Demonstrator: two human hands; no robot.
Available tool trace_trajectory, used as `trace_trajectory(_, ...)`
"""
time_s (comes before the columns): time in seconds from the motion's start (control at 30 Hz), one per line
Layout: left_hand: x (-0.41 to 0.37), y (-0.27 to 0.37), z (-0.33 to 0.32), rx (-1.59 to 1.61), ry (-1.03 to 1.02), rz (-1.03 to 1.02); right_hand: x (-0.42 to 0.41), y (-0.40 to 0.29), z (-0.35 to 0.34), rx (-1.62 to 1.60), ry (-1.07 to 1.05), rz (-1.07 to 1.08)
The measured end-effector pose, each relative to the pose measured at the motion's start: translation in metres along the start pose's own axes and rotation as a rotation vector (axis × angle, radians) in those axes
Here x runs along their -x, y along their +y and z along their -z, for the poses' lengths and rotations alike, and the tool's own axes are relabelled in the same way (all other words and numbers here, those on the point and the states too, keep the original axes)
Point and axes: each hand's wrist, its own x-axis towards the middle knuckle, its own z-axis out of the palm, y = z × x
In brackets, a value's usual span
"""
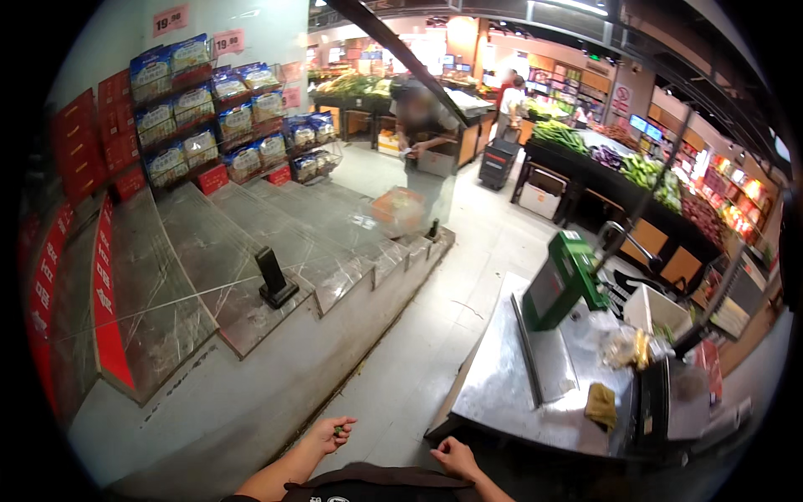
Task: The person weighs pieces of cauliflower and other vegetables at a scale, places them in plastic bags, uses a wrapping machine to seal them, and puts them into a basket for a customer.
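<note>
My left hand (331,435) is at the lower middle, its fingers curled around a small green item (339,431) that I cannot identify; the index finger points right. My right hand (454,456) is loosely curled beside the near left corner of a stainless steel table (489,389), and no held thing shows in it. On the table stands a green machine (560,282) with a flat metal plate in front of it. A folded brown cloth (600,405) lies near the table's front, with crumpled plastic bags (618,348) behind it.
Tiled steps (226,245) with a low wall rise at the left, bearing racks of bagged goods (188,103). A tiled aisle (401,351) runs between wall and table. Farther off are a person (417,119) beyond a clear panel, a black bin (499,163) and vegetable stands (596,188).
</note>
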Motion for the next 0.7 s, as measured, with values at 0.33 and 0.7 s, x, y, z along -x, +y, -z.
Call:
trace_trajectory(0.33, -0.122, 0.187, -0.027, 0.156, -0.106, 0.031, -0.274, -0.140, 0.053, 0.299, -0.028, 0.258)
trace_trajectory(0.7, -0.373, 0.401, -0.250, -0.152, -0.260, 0.155, -0.433, -0.142, 0.144, 0.188, -0.025, -0.123)
